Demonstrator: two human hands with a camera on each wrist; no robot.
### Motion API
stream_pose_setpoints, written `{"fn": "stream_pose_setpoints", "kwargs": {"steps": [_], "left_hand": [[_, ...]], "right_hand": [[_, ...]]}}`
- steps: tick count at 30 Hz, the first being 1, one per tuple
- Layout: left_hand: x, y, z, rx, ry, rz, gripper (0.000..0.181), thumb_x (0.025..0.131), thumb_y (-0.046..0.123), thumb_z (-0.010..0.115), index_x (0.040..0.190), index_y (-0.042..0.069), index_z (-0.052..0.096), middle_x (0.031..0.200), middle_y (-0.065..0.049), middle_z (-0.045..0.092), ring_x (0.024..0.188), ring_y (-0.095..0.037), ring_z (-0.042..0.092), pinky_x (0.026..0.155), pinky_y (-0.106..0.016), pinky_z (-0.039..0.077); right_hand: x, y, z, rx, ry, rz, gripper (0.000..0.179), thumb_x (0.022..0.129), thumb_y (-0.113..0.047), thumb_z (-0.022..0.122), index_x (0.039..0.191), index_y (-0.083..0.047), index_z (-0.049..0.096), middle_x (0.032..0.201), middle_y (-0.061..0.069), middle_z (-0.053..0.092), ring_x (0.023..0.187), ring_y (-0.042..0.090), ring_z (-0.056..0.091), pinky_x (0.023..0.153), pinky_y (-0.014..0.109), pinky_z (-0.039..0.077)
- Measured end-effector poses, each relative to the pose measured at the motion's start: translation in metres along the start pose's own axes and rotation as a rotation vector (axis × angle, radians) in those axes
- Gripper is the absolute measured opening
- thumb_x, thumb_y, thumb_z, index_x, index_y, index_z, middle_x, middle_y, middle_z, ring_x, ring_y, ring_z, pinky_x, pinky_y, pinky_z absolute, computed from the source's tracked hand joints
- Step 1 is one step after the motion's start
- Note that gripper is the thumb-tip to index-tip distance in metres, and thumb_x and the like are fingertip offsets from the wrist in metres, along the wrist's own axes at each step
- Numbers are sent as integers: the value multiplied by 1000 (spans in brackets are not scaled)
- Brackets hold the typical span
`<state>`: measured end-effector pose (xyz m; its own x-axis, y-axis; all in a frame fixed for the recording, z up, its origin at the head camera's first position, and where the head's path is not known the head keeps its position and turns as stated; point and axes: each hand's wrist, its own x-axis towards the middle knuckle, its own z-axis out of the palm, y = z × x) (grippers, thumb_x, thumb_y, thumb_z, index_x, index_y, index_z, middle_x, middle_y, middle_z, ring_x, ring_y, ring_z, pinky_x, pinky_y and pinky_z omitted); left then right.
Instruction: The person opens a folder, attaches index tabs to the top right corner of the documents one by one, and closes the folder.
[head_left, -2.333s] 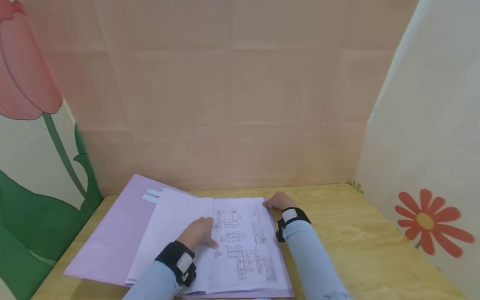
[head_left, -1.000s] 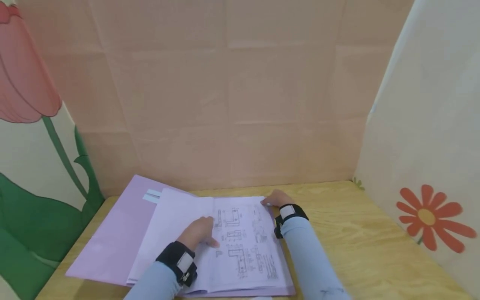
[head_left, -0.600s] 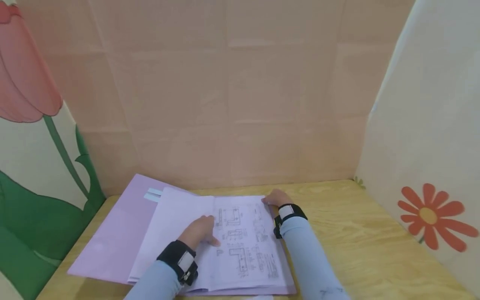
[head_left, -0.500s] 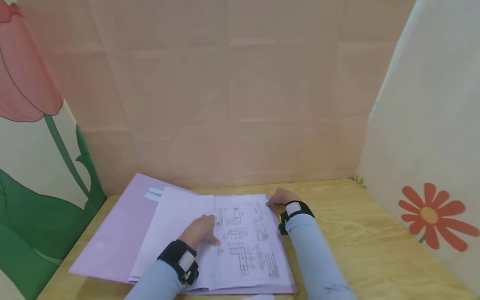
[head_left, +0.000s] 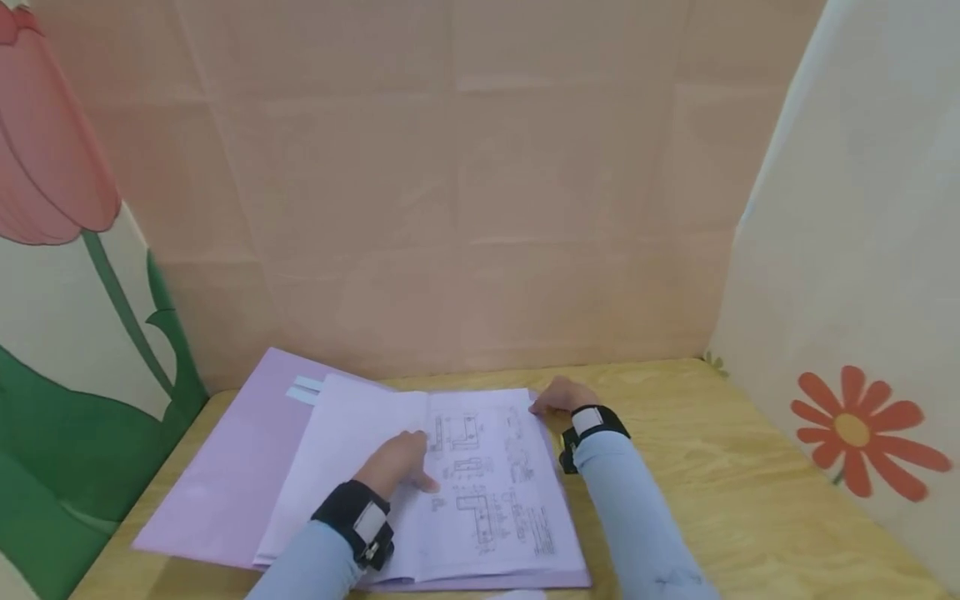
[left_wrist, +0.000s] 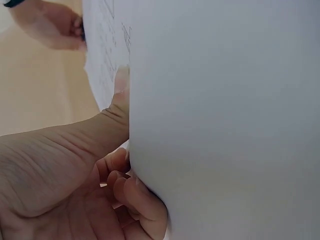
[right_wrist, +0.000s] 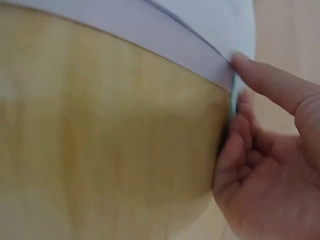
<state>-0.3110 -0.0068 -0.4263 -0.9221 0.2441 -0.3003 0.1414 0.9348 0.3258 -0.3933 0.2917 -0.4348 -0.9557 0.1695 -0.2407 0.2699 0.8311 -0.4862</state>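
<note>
A light purple folder (head_left: 217,487) lies open on the table, its left cover angled out. On it rests a stack of white sheets, opened to a right page (head_left: 502,492) with printed technical drawings and a blank left page (head_left: 360,417). My left hand (head_left: 395,467) rests on the left page beside the fold, its thumb (left_wrist: 121,85) reaching over the right page and its other fingers loosely bent against the paper. My right hand (head_left: 562,395) pinches the far right corner of the folder, thumb on top and fingers tucked below the edge, as the right wrist view shows.
The wooden table (head_left: 712,483) extends to the right. A plain tan backdrop (head_left: 480,208) rises behind it, with flower-printed panels at both sides. Pale blue strips (head_left: 303,390) mark the left cover. A white piece (head_left: 521,595) shows at the near edge.
My right hand has shifted slightly right along the folder's corner. My left hand stays on the page by the fold, and the pages look the same.
</note>
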Motion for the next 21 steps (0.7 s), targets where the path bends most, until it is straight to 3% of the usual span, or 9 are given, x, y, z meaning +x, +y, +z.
{"fn": "stream_pose_setpoints", "kwargs": {"steps": [5, 8, 11, 16, 21], "left_hand": [[-1, -1, -1, 8, 4, -5, 77, 66, 31, 86, 127, -1, 53, 116, -20, 62, 107, -34, 60, 96, -47, 49], [-2, -1, 0, -9, 9, -1, 77, 66, 31, 86, 128, -1, 53, 117, -20, 62, 108, -34, 60, 96, -47, 49], [-3, 0, 0, -9, 7, -10, 78, 65, 30, 86, 129, -1, 53, 118, -21, 61, 108, -35, 60, 96, -48, 49], [-4, -1, 0, -11, 6, -16, 78, 65, 30, 86, 128, -1, 53, 118, -21, 61, 109, -35, 60, 96, -48, 48], [-2, 0, 0, -18, 2, -9, 80, 65, 32, 85, 130, -1, 52, 121, -21, 60, 112, -36, 59, 98, -48, 48]], "right_hand": [[1, -7, 6, -19, 14, -13, 36, 83, -37, 72, 93, -3, 70, 79, 6, 55, 74, 22, 51, 66, 31, 39], [1, -7, 3, -69, 0, 10, 32, 83, -35, 73, 82, -3, 67, 68, 3, 50, 63, 19, 45, 60, 30, 34], [-1, -6, 2, -54, -13, 24, 33, 80, -32, 76, 70, -5, 61, 59, 1, 41, 56, 17, 39, 55, 29, 29], [-5, -8, 4, -33, -14, -3, 32, 82, -37, 73, 77, -6, 64, 69, 3, 47, 65, 18, 45, 59, 28, 34], [-3, -5, 0, -68, -36, 0, 30, 80, -34, 77, 71, -6, 68, 58, 0, 43, 55, 16, 41, 54, 27, 30]]}}
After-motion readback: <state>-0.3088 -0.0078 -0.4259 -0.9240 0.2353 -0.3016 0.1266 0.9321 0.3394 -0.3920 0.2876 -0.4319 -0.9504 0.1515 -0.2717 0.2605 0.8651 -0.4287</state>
